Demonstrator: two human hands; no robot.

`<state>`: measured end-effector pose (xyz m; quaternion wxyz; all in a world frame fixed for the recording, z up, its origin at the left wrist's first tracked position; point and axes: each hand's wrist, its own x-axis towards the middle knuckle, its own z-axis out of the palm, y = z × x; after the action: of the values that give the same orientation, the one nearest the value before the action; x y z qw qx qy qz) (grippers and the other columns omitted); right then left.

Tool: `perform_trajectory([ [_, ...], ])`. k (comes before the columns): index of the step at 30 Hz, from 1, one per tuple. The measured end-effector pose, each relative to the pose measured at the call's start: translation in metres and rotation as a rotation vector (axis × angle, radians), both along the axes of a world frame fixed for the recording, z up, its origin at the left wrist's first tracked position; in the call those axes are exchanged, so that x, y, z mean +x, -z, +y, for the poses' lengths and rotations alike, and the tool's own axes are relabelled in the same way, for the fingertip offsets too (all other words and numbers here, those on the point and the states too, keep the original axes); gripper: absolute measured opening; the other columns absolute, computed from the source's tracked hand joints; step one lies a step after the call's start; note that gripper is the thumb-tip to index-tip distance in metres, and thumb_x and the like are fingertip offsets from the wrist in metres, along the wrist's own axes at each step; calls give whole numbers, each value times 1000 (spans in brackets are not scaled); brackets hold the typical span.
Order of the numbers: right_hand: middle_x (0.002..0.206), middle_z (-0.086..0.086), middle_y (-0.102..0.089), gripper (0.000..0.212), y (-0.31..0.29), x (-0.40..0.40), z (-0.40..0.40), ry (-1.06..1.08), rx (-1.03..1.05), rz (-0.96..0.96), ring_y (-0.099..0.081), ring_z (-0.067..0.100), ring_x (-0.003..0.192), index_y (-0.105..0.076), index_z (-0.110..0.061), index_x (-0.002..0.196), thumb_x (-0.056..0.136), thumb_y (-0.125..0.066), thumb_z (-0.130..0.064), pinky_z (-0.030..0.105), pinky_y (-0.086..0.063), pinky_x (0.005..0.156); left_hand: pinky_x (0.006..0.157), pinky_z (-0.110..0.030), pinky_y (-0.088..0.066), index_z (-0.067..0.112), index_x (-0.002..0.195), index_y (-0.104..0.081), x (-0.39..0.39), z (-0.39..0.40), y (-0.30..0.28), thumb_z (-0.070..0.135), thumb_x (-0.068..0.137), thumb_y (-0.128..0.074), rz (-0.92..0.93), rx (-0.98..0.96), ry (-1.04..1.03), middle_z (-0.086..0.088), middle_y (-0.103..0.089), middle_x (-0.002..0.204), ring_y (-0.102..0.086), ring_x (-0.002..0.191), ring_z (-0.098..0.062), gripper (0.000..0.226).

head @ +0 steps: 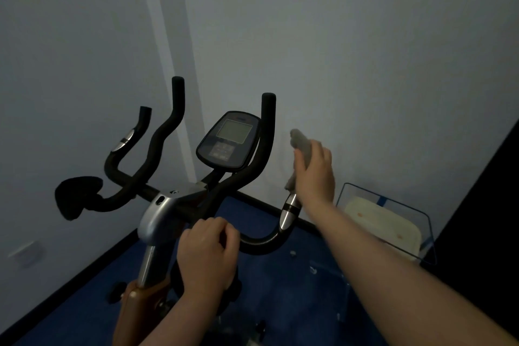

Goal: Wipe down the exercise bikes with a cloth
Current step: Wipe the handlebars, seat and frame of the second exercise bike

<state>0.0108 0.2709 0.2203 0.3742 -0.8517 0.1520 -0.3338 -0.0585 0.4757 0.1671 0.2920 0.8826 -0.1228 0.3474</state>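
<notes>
Gripping the black handlebar (252, 243) near its middle, the left hand (206, 251) has its fingers curled over the foam-like padding, so the bar beneath it is hidden. Below that hand the exercise bike (157, 222) runs out of the bottom edge; its silver post (147, 264) and an orange-brown frame piece (132, 306) show only in part, and the parts lower down are too dark to make out. The right forearm (393, 261) crosses from the lower right corner. Farther up, the right hand (316, 170) is wrapped round the right-hand grip of the handlebar with a pale grey cloth (302, 143) bunched between palm and grip; the cloth is soft and crumpled, one end sticking up past the fingers and a corner hanging below them. The grip itself is covered by hand and cloth, with only a shiny silver and black band (289, 209) showing under the wrist. Behind the bar sits an oval dark console (229, 143) with a greyish square screen (234, 130); its buttons are blurred. Two more black curved bars (165, 132) rise on the left, ending in rounded tips. On the blue floor (252, 211) to the right stands a clear box (390, 205) holding something pale, its contents unclear. Plain grey-white walls (365, 50) close the corner.
</notes>
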Motion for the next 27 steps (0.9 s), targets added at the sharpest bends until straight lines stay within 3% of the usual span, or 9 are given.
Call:
perform_trajectory([
  [3,131,-1,-42,24,9,-6,4,8,-345,-24,-43,21,110,-57,-22,119,96,-52,-27,32,-45,69,55,-16,-26,27,61,-49,1,0,0,30,83,-44,13,-12,-1,14,-41,54,-38,50,0,23],
  [5,118,1,-51,22,-5,7,-15,-125,-462,77,-48,22,104,-61,-19,110,96,-52,-33,32,-46,70,55,-17,-28,26,61,-50,1,0,0,31,83,-43,21,-14,6,13,-42,54,-39,50,-2,24],
  [6,109,2,-56,23,-13,12,-23,-186,-377,120,-53,22,97,-61,-17,105,96,-51,-37,34,-48,71,54,-19,-30,26,61,-50,1,0,0,31,84,-43,27,-16,10,13,-42,54,-39,50,-2,24],
  [8,95,2,-62,27,-22,14,-27,-231,25,77,-61,21,85,-59,-18,100,96,-48,-43,39,-53,76,52,-25,-35,25,61,-51,0,0,-1,32,84,-43,41,-26,14,12,-43,54,-41,50,-3,25],
  [12,115,1,-56,38,14,-2,21,41,494,-117,-60,17,89,-42,-32,132,97,-44,-47,34,-51,71,51,-30,-38,23,61,-52,-2,-1,-4,32,83,-42,46,-28,10,11,-44,54,-42,49,-4,26],
  [14,118,3,-54,40,28,-9,38,150,668,-99,-55,15,84,-33,-33,135,98,-42,-45,28,-43,63,51,-31,-38,23,60,-51,-2,-1,-4,31,83,-43,44,-34,8,11,-43,54,-41,49,-4,26],
  [16,116,8,-57,37,31,-3,34,157,739,-23,-57,20,84,-34,-26,130,99,-40,-44,29,-44,63,51,-30,-37,23,59,-50,-3,-1,-3,30,82,-43,28,-36,12,11,-43,54,-40,49,-4,25],
  [19,120,10,-58,39,20,3,19,54,705,-16,-60,25,95,-35,-21,129,99,-39,-45,37,-51,80,51,-29,-35,24,59,-49,-2,-2,-4,30,82,-43,11,-26,5,12,-42,54,-38,49,-4,25],
  [27,145,1,-33,61,77,-72,98,7,662,-221,-42,11,124,-22,-29,148,95,-52,-34,24,-37,97,48,-31,-36,24,59,-48,0,-2,-2,29,82,-43,-7,-17,16,12,-41,53,-39,48,-4,25],
])
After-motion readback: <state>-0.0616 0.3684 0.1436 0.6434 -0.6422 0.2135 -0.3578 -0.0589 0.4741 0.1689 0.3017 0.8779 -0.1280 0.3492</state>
